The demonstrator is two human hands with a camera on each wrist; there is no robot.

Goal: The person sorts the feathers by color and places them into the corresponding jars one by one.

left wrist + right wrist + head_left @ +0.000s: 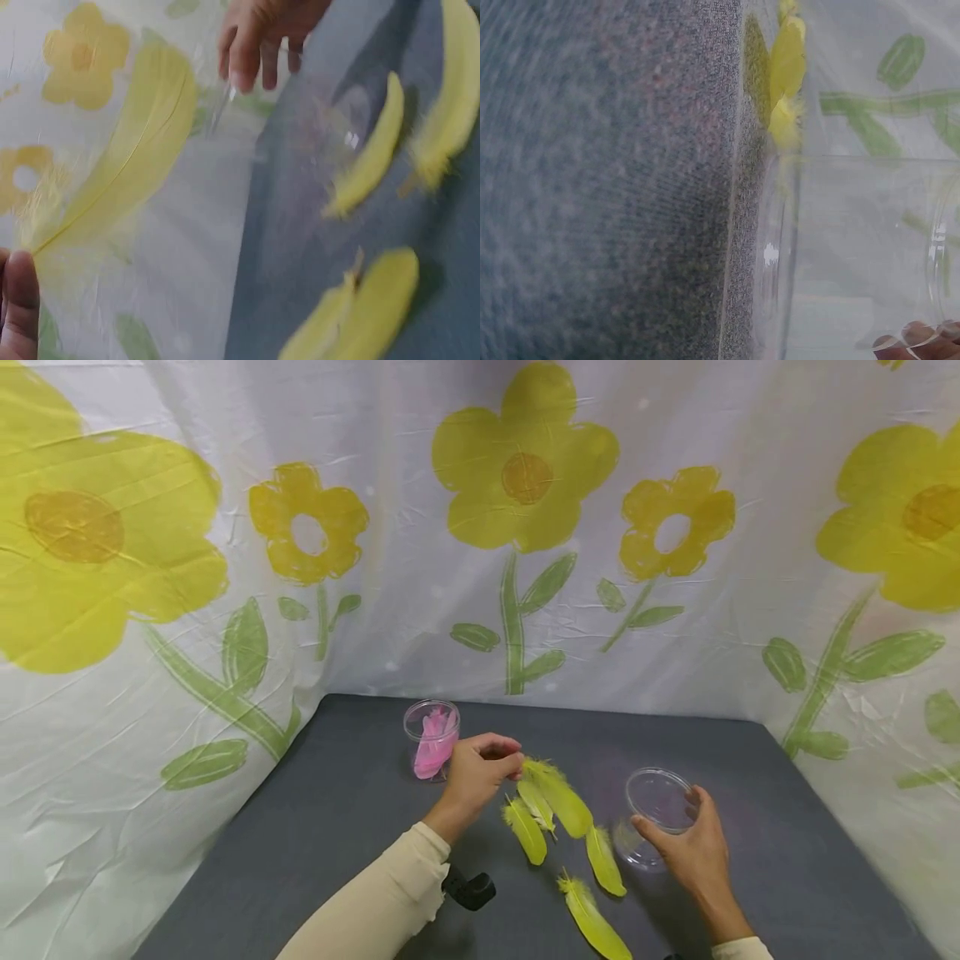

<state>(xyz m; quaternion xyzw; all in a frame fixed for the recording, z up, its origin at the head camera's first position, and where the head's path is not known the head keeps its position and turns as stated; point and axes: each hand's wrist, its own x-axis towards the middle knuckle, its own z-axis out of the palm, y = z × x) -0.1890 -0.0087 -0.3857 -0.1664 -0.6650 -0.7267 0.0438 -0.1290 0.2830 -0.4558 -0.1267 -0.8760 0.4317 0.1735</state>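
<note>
My left hand [480, 768] pinches a yellow feather [566, 802] by its quill end, between thumb and fingers. In the left wrist view the held feather [142, 150] stands up off the table, its tip away from the thumb. Several more yellow feathers [604, 862] lie loose on the table between the hands. On the right, my right hand [696, 847] grips a clear plastic jar [640, 853] near its rim, thumb on one side and fingers on the other. The jar stands upright on the table. The right wrist view shows fingertips [922, 346] against its wall.
A second clear jar [414, 727] holding pink feathers [433, 747] stands at the back left, just behind my left hand. The dark grey table [337, 827] ends at a white curtain [397, 610] printed with yellow flowers. A black wrist strap [471, 891] shows under the left forearm.
</note>
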